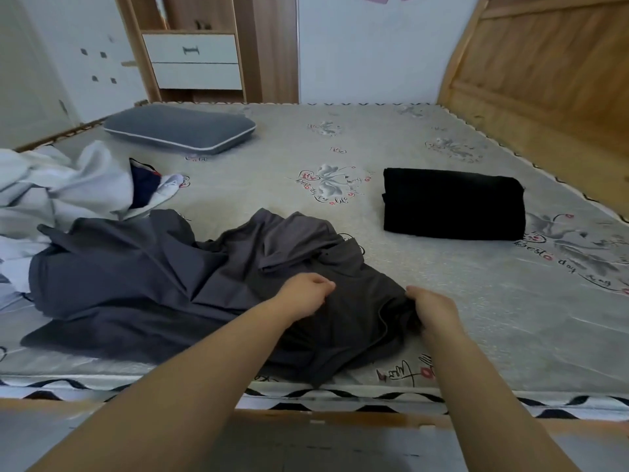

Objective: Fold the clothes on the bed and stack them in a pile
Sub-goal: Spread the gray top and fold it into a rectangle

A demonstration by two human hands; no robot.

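Both hands' fingers point(325, 284) pinching grey garment point(143, 267)

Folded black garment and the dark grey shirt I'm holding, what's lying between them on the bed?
Nothing: in the head view, only bare printed mattress separates the folded black garment from the grey shirt.

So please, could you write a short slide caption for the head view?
Both hands, left and right, grip a grey garment on the bed; a folded black one lies beyond.
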